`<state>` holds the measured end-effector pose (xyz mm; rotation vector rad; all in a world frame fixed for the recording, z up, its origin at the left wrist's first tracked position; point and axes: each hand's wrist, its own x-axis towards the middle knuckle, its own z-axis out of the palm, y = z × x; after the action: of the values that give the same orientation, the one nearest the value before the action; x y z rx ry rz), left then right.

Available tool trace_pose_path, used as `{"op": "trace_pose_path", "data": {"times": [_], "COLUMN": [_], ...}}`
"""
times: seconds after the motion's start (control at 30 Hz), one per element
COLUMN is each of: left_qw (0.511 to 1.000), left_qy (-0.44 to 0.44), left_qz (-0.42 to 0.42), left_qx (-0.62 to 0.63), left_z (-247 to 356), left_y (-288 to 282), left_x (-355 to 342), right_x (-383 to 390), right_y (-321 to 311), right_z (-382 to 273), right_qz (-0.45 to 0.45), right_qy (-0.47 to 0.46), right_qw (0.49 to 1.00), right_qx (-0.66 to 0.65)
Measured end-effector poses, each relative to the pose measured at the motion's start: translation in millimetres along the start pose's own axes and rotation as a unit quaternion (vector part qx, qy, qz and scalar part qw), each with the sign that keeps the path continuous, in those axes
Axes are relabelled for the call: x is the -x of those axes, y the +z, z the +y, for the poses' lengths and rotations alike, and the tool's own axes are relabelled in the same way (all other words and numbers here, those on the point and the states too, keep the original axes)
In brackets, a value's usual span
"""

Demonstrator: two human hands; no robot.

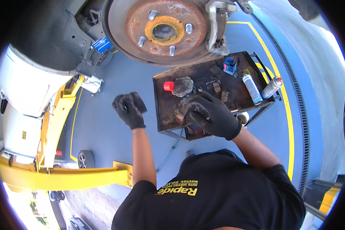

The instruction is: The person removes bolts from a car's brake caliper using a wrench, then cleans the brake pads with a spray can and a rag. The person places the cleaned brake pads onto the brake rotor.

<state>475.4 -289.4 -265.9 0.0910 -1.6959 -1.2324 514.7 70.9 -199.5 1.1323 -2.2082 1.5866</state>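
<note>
My left hand (129, 110), in a black glove, is raised left of the cart, its fingers closed on a dark flat piece (139, 102) whose exact kind I cannot make out. Over the cart's near side, my gloved right hand (212, 117) has bent fingers, with the fingertips blurred. Beside those fingertips lies a crumpled, dirty rag (181, 114); whether they touch it is unclear. A red cap (168, 86) sits against a grey bundled cloth (183, 87). Several brake pads (224, 96) lie to the right of it.
Above the cart (168, 122) hangs a rusty brake disc (132, 28) with a caliper (217, 28). Two spray cans (252, 89) and a blue box (230, 66) stand on the cart's right. A yellow lift arm (76, 177) crosses the lower left, near a wheel (86, 159).
</note>
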Motion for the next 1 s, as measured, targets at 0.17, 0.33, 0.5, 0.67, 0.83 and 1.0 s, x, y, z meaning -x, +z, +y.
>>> {"op": "trace_pose_path", "data": {"times": [0.17, 0.33, 0.5, 0.67, 0.83, 1.0], "left_qw": [0.918, 0.879, 0.891, 0.831, 0.761, 0.844], "left_qy": [-0.396, -0.470, -0.400, -0.236, -0.180, -0.236], "left_qz": [-0.018, 0.009, -0.202, -0.417, -0.417, -0.477], "left_qx": [0.031, 0.077, -0.067, -0.281, -0.462, -0.067], "left_z": [-17, -94, -158, -223, -229, -167], "left_y": [-66, -81, -43, 4, 30, 46], "left_x": [95, 133, 109, 81, 69, 102], "right_x": [68, 104, 113, 122, 114, 102], "right_y": [1, -10, -36, -61, -104, -134], "right_z": [37, 74, 95, 100, 164, 286], "right_qz": [-0.101, -0.145, -0.074, 0.060, 0.176, 0.149], "right_qy": [0.155, 0.302, 0.362, 0.391, 0.467, 0.472], "right_qw": [0.983, 0.941, 0.927, 0.914, 0.839, 0.760], "right_qx": [-0.006, -0.036, 0.059, 0.088, 0.218, 0.421]}}
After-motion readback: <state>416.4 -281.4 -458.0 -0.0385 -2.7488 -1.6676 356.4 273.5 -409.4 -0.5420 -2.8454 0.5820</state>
